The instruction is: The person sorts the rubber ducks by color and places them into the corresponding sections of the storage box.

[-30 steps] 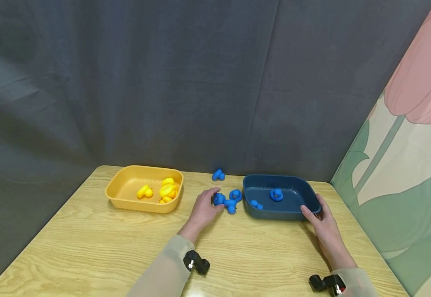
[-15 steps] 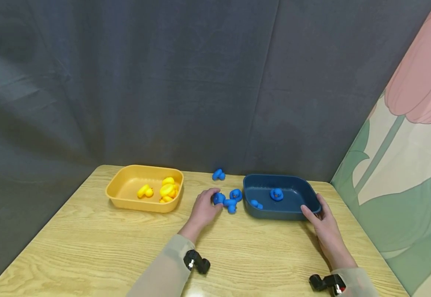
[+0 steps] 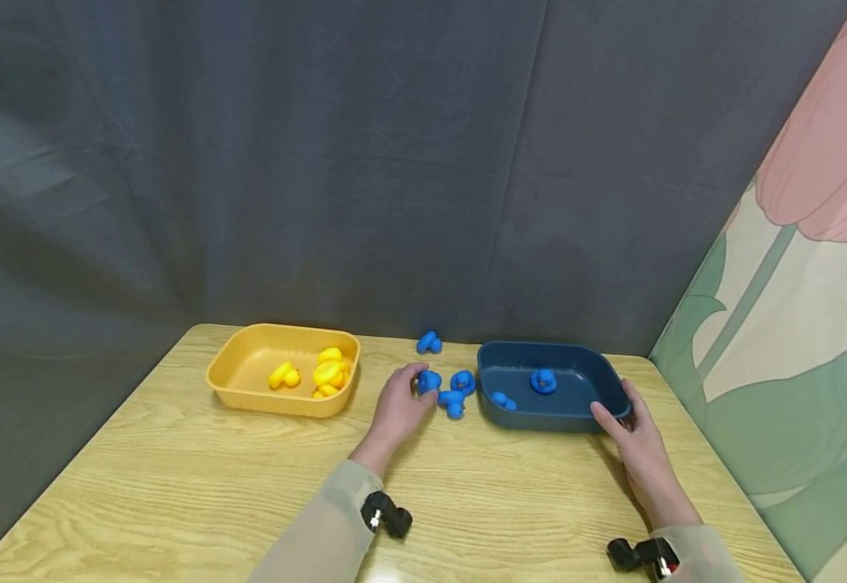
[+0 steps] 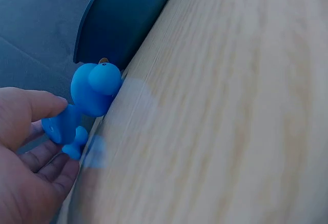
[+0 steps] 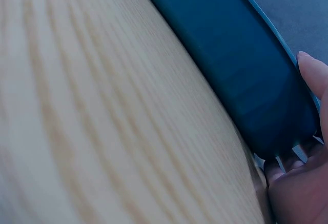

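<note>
My left hand (image 3: 400, 405) pinches a small blue rubber duck (image 3: 430, 381) between thumb and fingers; the left wrist view has the thumb on top of the held duck (image 4: 62, 124) and the fingers under it. Right beside it lies a second blue duck (image 3: 454, 403), tipped over, and a third blue duck (image 3: 463, 383) sits close behind. My right hand (image 3: 640, 441) grips the near right corner of the dark blue tray (image 3: 540, 423), thumb over the rim and fingers around the outer wall. Inside that tray are an upright blue duck (image 3: 543, 381) and a tipped one (image 3: 503, 401).
On the left stands a yellow tray (image 3: 270, 400) holding several yellow ducks (image 3: 329, 373). One more blue duck (image 3: 429, 342) lies at the table's back edge. A grey curtain (image 3: 365, 178) hangs behind the wooden table (image 3: 489, 502), with a flowered panel (image 3: 795, 324) at right.
The left hand and its blue duck have shifted slightly up and away from the tipped duck beside it. The right hand and both trays have stayed in place.
</note>
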`<state>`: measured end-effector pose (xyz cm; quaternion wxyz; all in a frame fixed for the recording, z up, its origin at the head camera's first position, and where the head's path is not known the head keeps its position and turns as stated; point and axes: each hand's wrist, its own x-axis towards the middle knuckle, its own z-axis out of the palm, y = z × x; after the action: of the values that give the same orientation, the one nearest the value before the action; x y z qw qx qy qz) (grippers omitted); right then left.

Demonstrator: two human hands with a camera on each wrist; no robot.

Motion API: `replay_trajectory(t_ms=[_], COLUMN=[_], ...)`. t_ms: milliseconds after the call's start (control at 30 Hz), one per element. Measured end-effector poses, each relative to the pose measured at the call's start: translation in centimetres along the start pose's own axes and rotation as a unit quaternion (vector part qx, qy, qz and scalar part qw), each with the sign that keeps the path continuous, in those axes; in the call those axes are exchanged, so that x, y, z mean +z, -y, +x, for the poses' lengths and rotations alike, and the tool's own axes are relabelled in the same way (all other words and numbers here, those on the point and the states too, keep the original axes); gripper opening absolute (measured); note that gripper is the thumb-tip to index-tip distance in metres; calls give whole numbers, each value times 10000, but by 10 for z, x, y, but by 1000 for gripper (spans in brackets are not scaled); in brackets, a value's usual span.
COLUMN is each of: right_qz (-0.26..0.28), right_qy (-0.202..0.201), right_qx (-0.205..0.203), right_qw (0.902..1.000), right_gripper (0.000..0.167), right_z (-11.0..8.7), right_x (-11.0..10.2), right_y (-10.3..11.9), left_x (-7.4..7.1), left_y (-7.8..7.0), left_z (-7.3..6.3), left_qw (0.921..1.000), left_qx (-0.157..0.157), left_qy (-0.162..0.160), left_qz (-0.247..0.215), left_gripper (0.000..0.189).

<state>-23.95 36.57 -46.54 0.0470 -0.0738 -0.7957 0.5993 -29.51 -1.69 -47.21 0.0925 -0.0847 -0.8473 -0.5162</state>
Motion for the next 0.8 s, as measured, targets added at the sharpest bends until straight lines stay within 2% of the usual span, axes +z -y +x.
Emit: replay_trajectory(t_ms=[200, 500, 600, 800], right_qz=[-23, -40, -53, -27], right_qy=[-27, -72, -70, -51], right_qx=[7, 21, 16, 2], right_qw=[10000, 10000, 10000, 10000], right_gripper=[97, 98, 98, 98], right_z=[-2, -2, -1, -1], right_x=[1, 4, 4, 4], right_y=[0, 1, 0, -1], left_x=[-1, -4, -2, 8], left_y=[-9, -24, -30, -44], left_z=[0, 4, 5, 4], left_qw=[9997, 9980, 9972, 9978], left_qx=[137, 519, 634, 645], left_qy=[-116, -325, -318, -95], left_qz=[-151, -183, -225, -94], left_gripper=[50, 51, 50, 50])
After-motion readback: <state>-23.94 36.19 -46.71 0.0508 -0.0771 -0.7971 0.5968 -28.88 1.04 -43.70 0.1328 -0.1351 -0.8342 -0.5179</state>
